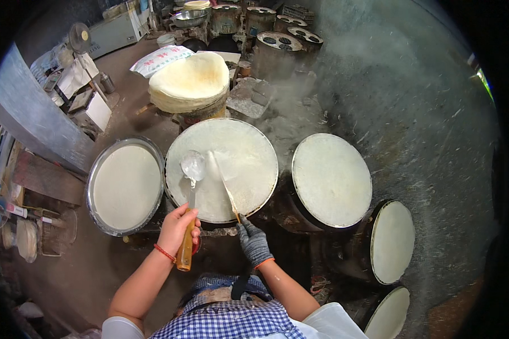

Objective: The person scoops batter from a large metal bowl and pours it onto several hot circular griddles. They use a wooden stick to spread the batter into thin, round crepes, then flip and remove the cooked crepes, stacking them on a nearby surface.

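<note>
My left hand (179, 229) is bare, with a red cord bracelet, and grips the wooden handle of a metal ladle (193, 165). The ladle's wet, whitish bowl is over the left part of a large round griddle (221, 123). A thin pale sheet of batter (250, 165) covers that griddle. My right hand (253, 241), in a grey knit glove, holds a long thin stick or scraper (228, 190) by its near end at the griddle's front rim. Its pale far end reaches to the middle of the sheet; whether it touches is unclear. To the left stands a metal basin (90, 199) of white batter.
Further covered round griddles (331, 180) curve round to my right. Behind the middle griddle rises a stack of thin round flatbreads (189, 82), beside a printed sack (161, 59). Steam hangs at the back right, near drum stoves (275, 55). A standing fan (80, 38) is back left.
</note>
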Tool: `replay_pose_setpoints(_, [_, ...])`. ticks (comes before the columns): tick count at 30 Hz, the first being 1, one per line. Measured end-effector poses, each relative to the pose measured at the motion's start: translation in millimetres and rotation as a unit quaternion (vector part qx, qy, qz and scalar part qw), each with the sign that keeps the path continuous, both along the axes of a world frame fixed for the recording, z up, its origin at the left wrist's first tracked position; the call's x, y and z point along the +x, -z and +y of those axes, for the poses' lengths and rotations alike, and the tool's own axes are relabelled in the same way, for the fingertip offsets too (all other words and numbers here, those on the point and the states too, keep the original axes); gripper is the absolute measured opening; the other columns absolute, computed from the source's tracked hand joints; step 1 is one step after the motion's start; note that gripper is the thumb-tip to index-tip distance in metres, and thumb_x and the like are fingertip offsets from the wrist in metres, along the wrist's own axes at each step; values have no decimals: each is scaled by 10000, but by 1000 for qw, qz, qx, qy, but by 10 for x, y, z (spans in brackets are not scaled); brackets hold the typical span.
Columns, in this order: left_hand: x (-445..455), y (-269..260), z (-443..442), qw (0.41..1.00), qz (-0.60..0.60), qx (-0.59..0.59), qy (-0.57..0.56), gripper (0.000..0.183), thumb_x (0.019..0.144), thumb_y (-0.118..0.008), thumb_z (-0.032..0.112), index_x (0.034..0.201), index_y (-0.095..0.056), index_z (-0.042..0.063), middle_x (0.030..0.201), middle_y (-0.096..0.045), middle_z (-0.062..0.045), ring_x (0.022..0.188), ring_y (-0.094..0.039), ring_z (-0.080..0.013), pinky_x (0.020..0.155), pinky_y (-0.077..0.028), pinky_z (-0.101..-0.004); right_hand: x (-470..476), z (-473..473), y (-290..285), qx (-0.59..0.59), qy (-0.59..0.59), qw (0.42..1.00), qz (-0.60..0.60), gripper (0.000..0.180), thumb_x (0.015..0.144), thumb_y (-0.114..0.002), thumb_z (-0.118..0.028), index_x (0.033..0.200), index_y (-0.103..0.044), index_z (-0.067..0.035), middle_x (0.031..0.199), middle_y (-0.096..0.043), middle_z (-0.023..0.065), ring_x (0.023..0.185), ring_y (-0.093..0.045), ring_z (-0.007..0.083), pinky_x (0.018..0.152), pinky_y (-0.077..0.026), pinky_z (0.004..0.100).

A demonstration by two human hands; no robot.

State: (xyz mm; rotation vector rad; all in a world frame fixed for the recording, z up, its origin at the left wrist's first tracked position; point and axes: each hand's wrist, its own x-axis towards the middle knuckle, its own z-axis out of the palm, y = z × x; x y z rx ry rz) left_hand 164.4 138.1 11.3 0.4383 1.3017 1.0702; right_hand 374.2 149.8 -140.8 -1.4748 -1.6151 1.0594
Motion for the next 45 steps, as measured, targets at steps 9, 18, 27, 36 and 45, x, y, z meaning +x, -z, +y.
replay_pose_setpoints(9, [-316,14,-42,963,-264,-54,-24,115,952,-504,156,1043,-481,91,691,-447,0,483,-399,-60,400,-372,-212,-311,86,77,-6,-59,998,-5,325,929,-559,-158,1229,-584,-36,1006,-680,171,865,-628,159,815,-487,305])
replay_pose_setpoints(18, [-412,-223,-199,916,-388,74,70,438,1009,-331,183,1442,-271,156,681,-405,5,398,-315,-30,321,-357,-180,533,416,-235,168,26,951,-257,359,915,-554,-243,1243,-564,-97,937,-644,194,776,-635,337,678,-517,428])
replay_pose_setpoints(27, [-388,-698,-916,937,-313,154,28,535,993,-402,224,1471,-181,129,649,-413,-20,362,-312,-41,283,-355,-204,430,1220,-437,138,-169,852,-476,395,928,-446,-272,1309,-496,-180,935,-649,183,794,-642,370,653,-514,466])
replay_pose_setpoints(36, [-296,-660,-1719,909,-378,124,-121,581,950,-469,128,1469,-207,125,761,-417,-20,484,-363,-58,367,-393,-205,504,925,-194,49,-266,949,-164,397,885,-590,-350,1195,-612,-103,1078,-632,203,1005,-631,319,865,-493,375])
replay_pose_setpoints(45, [-518,-649,-1421,954,-284,66,68,519,951,-389,90,1444,-231,129,728,-385,-19,457,-334,-51,344,-380,-198,561,-308,-526,115,-246,899,-342,361,886,-533,-401,1141,-591,-152,785,-629,149,711,-623,346,610,-497,465])
